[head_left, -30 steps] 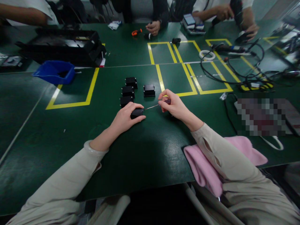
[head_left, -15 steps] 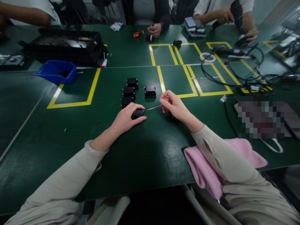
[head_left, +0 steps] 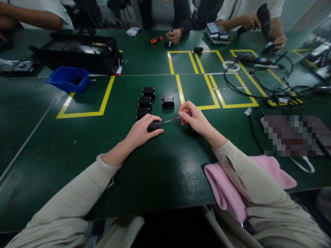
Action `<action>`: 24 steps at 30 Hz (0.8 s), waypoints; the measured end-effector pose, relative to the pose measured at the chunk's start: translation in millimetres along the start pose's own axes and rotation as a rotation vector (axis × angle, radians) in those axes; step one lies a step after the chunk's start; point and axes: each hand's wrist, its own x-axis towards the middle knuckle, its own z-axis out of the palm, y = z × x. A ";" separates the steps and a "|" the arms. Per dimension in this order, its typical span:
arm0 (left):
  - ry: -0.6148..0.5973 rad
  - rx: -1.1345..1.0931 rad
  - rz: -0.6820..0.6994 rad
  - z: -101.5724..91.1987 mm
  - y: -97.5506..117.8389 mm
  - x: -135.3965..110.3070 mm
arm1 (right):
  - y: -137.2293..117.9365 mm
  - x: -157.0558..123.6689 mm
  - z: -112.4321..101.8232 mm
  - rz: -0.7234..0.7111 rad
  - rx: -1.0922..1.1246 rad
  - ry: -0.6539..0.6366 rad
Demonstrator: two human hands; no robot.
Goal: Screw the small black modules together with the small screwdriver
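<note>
My left hand (head_left: 141, 132) grips a small black box (head_left: 154, 126) between thumb and fingers on the green table. In my right hand (head_left: 190, 115) is a screwdriver (head_left: 170, 120), its thin metal shaft reaching left to the right end of that box. The palm and fingers hide most of its handle. Just beyond my left hand stand several like boxes, among them a near one (head_left: 143, 112), a middle one (head_left: 144, 102) and a far one (head_left: 148, 92). Another black box (head_left: 168, 101) sits apart to their right. Something dark shows partly under my right hand, too covered to name.
A blue bin (head_left: 68, 79) and black trays (head_left: 77, 51) stand at the left. Cables (head_left: 261, 93) and a white ring (head_left: 231, 66) lie at the right. A pink cloth (head_left: 224, 186) hangs over the front edge by my right forearm. Co-workers sit across the table (head_left: 124, 193).
The whole view has shifted slightly, so everything appears a little further right. Both hands keep their holds on the box and the screwdriver, with no clear movement between them.
</note>
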 end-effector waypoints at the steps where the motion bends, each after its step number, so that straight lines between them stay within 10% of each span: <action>1: 0.001 0.000 0.000 -0.1 0.2 -0.1 | 0.2 0.1 0.4 0.002 0.003 -0.001; 24: -0.003 0.000 -0.007 0.1 -0.1 -0.3 | -2.4 -1.4 1.2 0.022 0.015 -0.017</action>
